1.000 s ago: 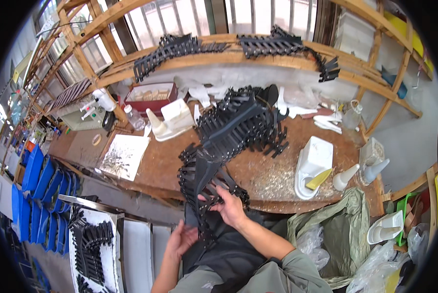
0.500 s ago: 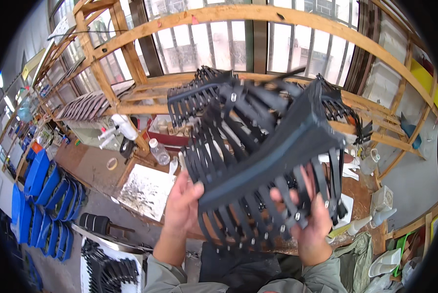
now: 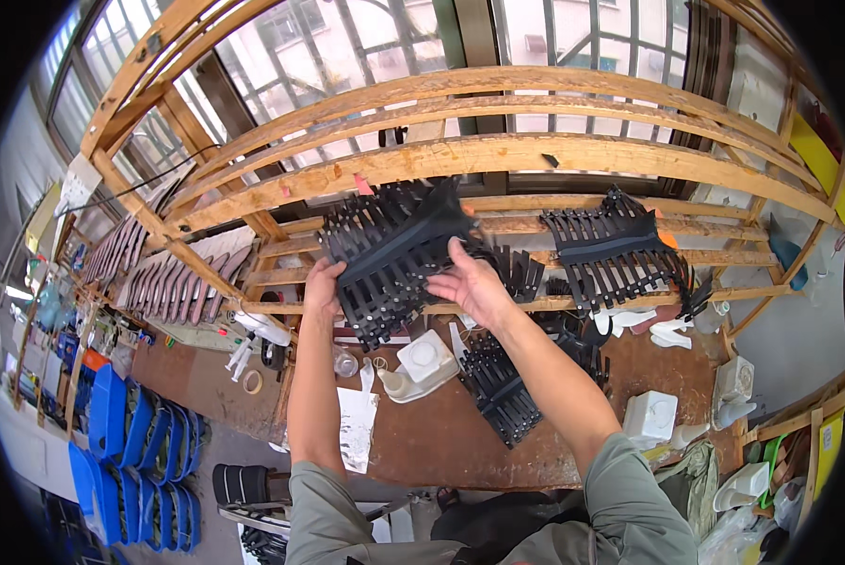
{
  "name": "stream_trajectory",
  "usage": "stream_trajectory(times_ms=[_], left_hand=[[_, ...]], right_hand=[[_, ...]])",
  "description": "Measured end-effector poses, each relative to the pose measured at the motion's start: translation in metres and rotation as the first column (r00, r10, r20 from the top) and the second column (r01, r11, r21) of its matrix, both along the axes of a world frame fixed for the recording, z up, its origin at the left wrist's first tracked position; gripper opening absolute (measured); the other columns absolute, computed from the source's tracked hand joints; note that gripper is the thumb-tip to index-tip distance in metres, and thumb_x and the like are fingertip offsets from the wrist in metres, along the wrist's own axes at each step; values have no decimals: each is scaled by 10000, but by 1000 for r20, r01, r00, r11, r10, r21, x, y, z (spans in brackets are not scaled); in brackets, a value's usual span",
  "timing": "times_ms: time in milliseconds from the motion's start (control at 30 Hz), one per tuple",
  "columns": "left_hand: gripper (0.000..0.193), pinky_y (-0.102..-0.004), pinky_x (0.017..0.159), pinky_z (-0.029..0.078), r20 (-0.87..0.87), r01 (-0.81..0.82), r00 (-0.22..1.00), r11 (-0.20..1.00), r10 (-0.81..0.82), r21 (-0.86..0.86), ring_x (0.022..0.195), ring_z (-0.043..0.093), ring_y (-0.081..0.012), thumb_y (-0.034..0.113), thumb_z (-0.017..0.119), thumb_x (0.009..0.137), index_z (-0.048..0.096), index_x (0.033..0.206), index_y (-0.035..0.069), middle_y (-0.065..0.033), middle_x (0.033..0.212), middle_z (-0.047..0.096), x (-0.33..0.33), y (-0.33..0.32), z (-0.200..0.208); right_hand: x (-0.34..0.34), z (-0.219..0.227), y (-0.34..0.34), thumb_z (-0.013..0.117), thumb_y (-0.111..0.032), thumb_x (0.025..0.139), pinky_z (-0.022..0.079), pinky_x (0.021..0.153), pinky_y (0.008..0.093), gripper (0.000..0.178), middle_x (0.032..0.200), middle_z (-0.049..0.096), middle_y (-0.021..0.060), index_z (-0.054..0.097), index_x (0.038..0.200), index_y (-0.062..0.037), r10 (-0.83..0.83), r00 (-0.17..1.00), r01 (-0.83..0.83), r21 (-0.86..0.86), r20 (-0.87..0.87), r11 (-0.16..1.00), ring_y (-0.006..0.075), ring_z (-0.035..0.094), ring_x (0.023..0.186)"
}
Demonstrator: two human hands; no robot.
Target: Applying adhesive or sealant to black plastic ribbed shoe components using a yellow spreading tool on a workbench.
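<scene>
Taking the piece's middle as the clock's centre, our left hand point(image 3: 324, 285) is at eight o'clock, fingers closed on the near-left end of the black strapped piece point(image 3: 399, 247). Our right hand point(image 3: 474, 284) is at four, fingers loosely spread against the right end; we cannot tell whether it grips or only steadies. The piece thus lies between our hands, its solid band slanting from eight up towards two, straps fanning out along both sides.

To handle it well, we should bear the weight through that band, move both hands together, and let the straps fall free rather than fold underneath. We judge that loose ends could snag on the wooden rack point(image 3: 338, 172); whether the piece touches its slats we cannot tell. We should also spare the second strapped piece point(image 3: 611, 247) at three and the strapped bundle point(image 3: 503, 388) on the bench point(image 3: 422, 461) at five.
</scene>
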State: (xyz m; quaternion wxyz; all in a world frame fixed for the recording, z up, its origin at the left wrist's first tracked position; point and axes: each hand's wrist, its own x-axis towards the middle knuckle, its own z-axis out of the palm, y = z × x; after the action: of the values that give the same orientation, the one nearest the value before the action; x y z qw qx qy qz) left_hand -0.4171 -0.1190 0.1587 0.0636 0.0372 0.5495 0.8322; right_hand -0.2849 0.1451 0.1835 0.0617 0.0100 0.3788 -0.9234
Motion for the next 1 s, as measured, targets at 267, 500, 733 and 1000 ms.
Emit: stream_trajectory(times_ms=[267,500,733,1000], left_hand=[[261,-310,616,442,-181,-144,983,705,22,-694,678,520,-141,213,630,823,554,970,11,-23,787,567,-17,-53,-14],[244,-275,716,494,-303,58,941,951,-153,-303,815,606,-169,110,541,871,568,1064,-37,-134,938,623,140,-18,-40],[369,-255,648,513,567,486,793,790,-220,-373,754,592,-136,222,657,838,559,1089,-29,-70,898,601,240,133,-271],[344,-212,580,444,574,310,818,817,31,-487,698,510,-69,220,674,831,495,1069,46,7,825,540,235,164,-285]], right_hand=[[101,-39,-9,595,-193,905,505,812,316,519,1070,595,118,379,1336,0,256,952,-142,503,-165,853,179,599,963],[225,-212,60,633,-315,850,487,816,347,437,1028,645,162,572,1147,0,201,954,-281,892,220,354,243,621,945],[131,-250,145,660,-250,792,418,900,393,431,1112,574,152,579,1127,9,-502,813,243,955,-295,-168,310,537,1028],[118,-243,164,701,-334,728,370,874,433,481,1000,554,118,593,1069,-12,-473,860,-30,906,-192,-422,294,491,995]])
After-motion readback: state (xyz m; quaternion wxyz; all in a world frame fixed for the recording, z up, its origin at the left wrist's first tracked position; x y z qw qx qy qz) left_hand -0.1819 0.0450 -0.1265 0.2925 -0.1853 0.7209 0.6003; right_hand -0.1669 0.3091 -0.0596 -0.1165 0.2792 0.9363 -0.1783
